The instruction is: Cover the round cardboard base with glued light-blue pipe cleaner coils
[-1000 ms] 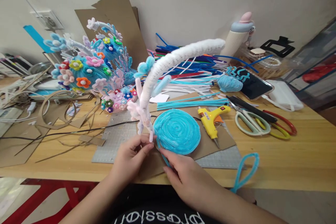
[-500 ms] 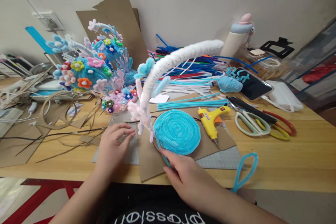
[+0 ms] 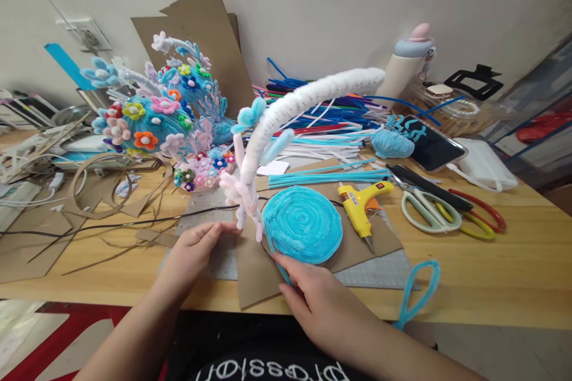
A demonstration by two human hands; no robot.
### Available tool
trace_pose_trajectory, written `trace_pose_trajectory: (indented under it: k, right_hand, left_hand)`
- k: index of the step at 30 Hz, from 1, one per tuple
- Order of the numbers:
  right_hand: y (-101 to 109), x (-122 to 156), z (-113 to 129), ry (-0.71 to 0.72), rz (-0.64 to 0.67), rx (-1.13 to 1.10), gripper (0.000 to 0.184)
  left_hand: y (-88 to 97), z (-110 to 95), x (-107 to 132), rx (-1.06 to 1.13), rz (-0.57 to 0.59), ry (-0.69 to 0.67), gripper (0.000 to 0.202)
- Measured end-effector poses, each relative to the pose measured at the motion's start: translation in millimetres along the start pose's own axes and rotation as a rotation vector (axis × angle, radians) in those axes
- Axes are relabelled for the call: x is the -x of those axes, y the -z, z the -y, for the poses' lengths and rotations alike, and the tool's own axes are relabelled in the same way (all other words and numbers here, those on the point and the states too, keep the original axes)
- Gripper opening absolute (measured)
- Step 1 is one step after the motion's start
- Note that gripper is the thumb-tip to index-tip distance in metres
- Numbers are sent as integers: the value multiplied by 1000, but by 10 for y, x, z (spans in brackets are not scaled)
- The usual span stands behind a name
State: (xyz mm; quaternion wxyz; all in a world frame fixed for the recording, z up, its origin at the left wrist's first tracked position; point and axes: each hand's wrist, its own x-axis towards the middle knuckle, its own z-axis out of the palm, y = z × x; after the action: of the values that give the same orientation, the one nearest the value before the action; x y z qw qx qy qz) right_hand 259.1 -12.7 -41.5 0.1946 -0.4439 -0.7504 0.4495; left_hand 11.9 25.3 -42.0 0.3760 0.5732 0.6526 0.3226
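Observation:
A flat blue coiled pipe-cleaner disc (image 3: pixel 301 223) lies on a piece of cardboard (image 3: pixel 250 277) on the wooden table. At the disc's left edge stands a white fuzzy arched branch (image 3: pixel 304 98) with pale pink and blue bits at its base. My left hand (image 3: pixel 194 250) rests on the grey mat with its fingers stretched out, and the tips are right beside the branch's base. My right hand (image 3: pixel 313 294) is closed, pinching the loose blue pipe-cleaner tail (image 3: pixel 277 263) at the disc's near edge.
A yellow glue gun (image 3: pixel 361 202) lies right of the disc, with white scissors (image 3: pixel 429 208) and red-handled scissors (image 3: pixel 485 217) beyond. A blue loop (image 3: pixel 417 292) hangs at the table's front edge. A flowered blue sculpture (image 3: pixel 147 116) stands back left, a pipe-cleaner pile (image 3: pixel 322 122) behind, a phone (image 3: pixel 426 141) back right.
My left hand let go of the branch's base, drew off to the left and opened, then came back beside the base. My right hand stayed on the blue tail.

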Motion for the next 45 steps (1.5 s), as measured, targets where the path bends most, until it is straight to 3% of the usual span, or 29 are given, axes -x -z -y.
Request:
trace_pose_trajectory:
  k: [7,11,14,17,22,25,30,33,36,39,45]
  right_hand:
    - [10,0,16,-11,11,11,47]
    - [-5,-3,7,-11,7,10,47]
    - [-18,-2,-1,-3,-1,9,47]
    - [-22,3,-3,9,-4,4,46]
    - [-24,4,-9,14,1,10,48]
    - [-30,-7,-12,33,-6,6,48]
    - [-35,-30,2,42,3,12,47]
    - [-39,-34,14,45,6,16,48]
    - [-42,-29,18,46,2,16,49]
    - [-40,-23,16,38,1,17,48]
    - [-38,-23,16,55,-12,21,47]
  left_hand:
    - [14,-83,23,9,-29,26,32]
    - [1,-44,68,-110,-81,-33,36]
    - [9,-3,61,-245,-170,-132,45]
    - [-7,5,27,-347,-214,-286,23]
    - [-177,-86,143,-491,-175,-550,22]
    - [-301,-146,289,-567,-141,-621,31]
    - [-427,-138,302,-530,-178,-569,17]
    - [-454,-110,154,-463,-203,-504,28]
    - [-446,-138,-6,-438,-124,-490,38]
    - [-421,-219,-99,-447,-33,-495,35]
    - [-409,-328,-104,-494,-10,-466,29]
